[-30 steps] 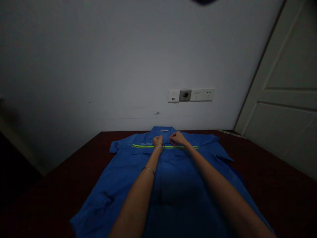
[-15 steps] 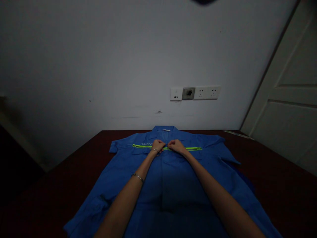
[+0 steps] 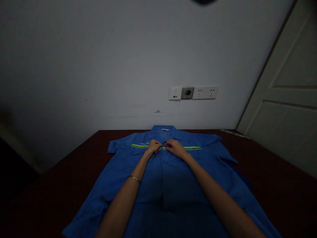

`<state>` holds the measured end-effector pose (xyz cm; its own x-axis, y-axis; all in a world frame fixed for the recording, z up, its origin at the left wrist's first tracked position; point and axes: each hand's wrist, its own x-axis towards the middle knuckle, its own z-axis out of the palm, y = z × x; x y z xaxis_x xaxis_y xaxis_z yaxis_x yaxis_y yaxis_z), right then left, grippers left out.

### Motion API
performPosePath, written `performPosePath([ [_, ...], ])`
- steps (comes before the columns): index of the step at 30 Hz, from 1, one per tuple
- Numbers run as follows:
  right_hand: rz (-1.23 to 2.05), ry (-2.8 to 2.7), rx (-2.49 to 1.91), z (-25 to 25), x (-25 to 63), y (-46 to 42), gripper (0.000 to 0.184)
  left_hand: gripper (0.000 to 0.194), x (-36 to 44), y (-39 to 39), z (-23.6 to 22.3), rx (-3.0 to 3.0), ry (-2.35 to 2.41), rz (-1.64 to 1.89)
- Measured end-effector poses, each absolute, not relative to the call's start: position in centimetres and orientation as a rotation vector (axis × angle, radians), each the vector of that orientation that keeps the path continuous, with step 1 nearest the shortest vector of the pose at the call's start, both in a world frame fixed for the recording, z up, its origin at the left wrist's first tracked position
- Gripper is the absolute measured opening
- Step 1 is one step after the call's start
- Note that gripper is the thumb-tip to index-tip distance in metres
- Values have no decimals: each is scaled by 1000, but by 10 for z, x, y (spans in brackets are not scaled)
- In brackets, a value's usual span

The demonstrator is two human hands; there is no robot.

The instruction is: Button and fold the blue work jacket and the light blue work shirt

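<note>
A blue short-sleeved work shirt [image 3: 173, 178] with a yellow-green reflective stripe [image 3: 192, 148] across the chest lies flat, front up, on a dark red-brown table [image 3: 272, 172], collar toward the wall. My left hand [image 3: 154, 145] and my right hand [image 3: 173, 147] are side by side at the middle of the chest, just below the collar. Both are closed in a pinch on the shirt's front placket at the stripe. What is between the fingertips is too small to see. A thin bangle [image 3: 134, 178] sits on my left forearm.
A grey-white wall stands right behind the table, with a row of wall sockets [image 3: 193, 93] above the shirt. A white panelled door [image 3: 287, 105] is at the right. The room is dim, and the floor to the left is dark.
Both hands have shifted slightly down the shirt front from the collar toward the stripe and drawn closer together. The view has swayed a little; the shirt has not moved.
</note>
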<state>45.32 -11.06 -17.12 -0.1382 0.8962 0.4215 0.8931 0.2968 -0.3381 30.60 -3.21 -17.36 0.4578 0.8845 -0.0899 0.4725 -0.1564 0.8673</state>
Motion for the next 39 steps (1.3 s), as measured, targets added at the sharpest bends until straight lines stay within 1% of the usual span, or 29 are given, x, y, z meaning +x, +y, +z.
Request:
performPosePath([
  [7, -349, -2264, -1761, -161, 445, -121, 18, 23, 308, -27, -175, 1715, 1162, 548],
  [14, -454, -2267, -1726, -164, 443, -120, 21, 20, 309, -24, -178, 1685, 1169, 559],
  [19, -582, -2253, -1693, -168, 442, -116, 21, 25, 310, -29, -176, 1695, 1176, 594],
  [26, -585, -2285, -1609, -169, 445, -112, 15, 28, 315, -26, -175, 1724, 1194, 637],
  [33, -578, -2210, -1587, -173, 445, -107, 20, 30, 319, -18, -180, 1722, 1201, 642],
  [39, -578, -2222, -1586, -172, 444, -108, 19, 28, 321, -17, -181, 1699, 1174, 656],
])
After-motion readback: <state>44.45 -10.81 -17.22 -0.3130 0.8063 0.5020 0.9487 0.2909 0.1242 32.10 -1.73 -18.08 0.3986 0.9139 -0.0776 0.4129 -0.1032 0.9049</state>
